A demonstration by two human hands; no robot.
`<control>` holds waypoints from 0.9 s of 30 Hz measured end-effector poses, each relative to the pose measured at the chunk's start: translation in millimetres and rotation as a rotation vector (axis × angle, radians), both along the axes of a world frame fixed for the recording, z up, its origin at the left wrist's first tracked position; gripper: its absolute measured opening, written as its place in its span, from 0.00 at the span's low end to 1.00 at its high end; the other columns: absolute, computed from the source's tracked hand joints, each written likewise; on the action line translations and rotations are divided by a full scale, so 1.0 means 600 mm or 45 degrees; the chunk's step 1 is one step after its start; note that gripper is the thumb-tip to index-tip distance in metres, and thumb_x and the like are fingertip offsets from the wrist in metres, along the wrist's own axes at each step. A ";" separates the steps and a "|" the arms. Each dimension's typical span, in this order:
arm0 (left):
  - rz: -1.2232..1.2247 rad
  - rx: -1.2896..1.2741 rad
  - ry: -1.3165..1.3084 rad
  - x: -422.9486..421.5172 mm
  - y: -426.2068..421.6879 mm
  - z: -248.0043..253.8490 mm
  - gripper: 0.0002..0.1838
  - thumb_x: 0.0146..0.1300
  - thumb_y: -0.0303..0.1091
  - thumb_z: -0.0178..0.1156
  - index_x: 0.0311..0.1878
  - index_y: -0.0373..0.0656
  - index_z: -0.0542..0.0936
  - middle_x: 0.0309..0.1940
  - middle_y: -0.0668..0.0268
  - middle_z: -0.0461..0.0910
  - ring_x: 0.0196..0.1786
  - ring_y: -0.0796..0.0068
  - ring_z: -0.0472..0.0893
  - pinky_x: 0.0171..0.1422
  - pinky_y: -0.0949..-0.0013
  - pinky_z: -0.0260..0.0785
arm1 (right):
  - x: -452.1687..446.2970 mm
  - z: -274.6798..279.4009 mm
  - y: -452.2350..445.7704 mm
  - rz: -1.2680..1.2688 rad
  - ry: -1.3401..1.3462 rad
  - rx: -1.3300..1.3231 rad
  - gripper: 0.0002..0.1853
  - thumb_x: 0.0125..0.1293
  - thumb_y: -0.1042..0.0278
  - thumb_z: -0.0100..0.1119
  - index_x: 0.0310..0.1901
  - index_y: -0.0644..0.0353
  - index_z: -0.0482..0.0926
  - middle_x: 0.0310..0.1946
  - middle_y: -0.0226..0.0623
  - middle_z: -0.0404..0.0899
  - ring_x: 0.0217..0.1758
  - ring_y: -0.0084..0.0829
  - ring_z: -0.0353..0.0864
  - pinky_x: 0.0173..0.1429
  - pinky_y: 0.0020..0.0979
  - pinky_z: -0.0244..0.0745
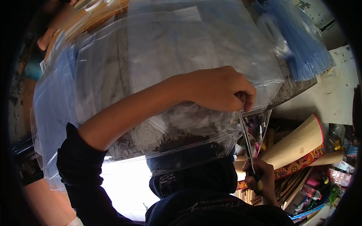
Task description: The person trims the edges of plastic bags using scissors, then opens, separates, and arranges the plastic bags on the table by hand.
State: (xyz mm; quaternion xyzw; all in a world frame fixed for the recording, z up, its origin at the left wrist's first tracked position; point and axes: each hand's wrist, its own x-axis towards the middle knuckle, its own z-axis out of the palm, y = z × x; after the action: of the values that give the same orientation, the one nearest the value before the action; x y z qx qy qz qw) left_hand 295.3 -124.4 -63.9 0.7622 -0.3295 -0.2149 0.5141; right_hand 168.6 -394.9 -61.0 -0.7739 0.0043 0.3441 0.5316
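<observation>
My left hand (230,90) reaches across the table with fingers curled and pinched at the edge of a clear plastic sheet (169,49). Below it, my right hand (263,175) grips a pair of scissors (247,141) by the handles. The long blades point up, their tips close beneath my left fingers at the sheet's edge. The clear plastic lies in wrinkled layers over the dark, worn table (296,90) and hangs past its near edge. How far the blades are apart is hard to make out.
Bundled bluish plastic (301,45) lies at the upper right, and more bluish plastic (56,109) hangs at the left. A rolled tan sheet (298,143), wooden strips (294,184) and mixed clutter (313,192) fill the lower right. Part of another person (56,17) shows at the upper left.
</observation>
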 end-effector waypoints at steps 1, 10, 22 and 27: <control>0.000 0.001 -0.001 0.000 0.000 -0.004 0.11 0.45 0.22 0.49 0.32 0.39 0.78 0.25 0.66 0.78 0.29 0.78 0.75 0.34 0.73 0.65 | -0.001 -0.002 -0.002 -0.013 0.009 0.017 0.22 0.41 0.60 0.74 0.33 0.63 0.75 0.20 0.26 0.73 0.23 0.14 0.72 0.27 0.16 0.63; 0.028 -0.001 -0.167 0.001 0.003 -0.007 0.11 0.40 0.23 0.51 0.31 0.40 0.77 0.22 0.69 0.73 0.30 0.75 0.70 0.38 0.68 0.64 | 0.007 -0.004 -0.006 0.014 0.018 0.102 0.21 0.44 0.66 0.73 0.37 0.65 0.74 0.28 0.31 0.75 0.23 0.16 0.74 0.27 0.18 0.68; -0.026 -0.008 -0.088 0.007 0.005 -0.013 0.09 0.50 0.20 0.51 0.32 0.40 0.78 0.30 0.68 0.78 0.34 0.75 0.74 0.41 0.70 0.66 | 0.016 0.007 0.004 0.168 -0.218 -0.062 0.20 0.44 0.70 0.73 0.38 0.64 0.75 0.30 0.32 0.77 0.23 0.15 0.73 0.27 0.18 0.67; -0.008 -0.046 -0.089 0.008 0.007 -0.012 0.09 0.49 0.20 0.51 0.33 0.39 0.79 0.30 0.68 0.79 0.34 0.75 0.74 0.40 0.71 0.67 | 0.018 0.011 0.012 0.091 -0.152 -0.061 0.18 0.44 0.67 0.72 0.35 0.64 0.76 0.28 0.30 0.76 0.22 0.14 0.72 0.26 0.18 0.64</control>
State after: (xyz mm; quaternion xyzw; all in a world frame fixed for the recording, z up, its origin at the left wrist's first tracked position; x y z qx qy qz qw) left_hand 300.3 -120.4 -71.2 0.7588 -0.3535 -0.1839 0.5153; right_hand 179.6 -387.5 -54.2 -0.8052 -0.0468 0.3159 0.4997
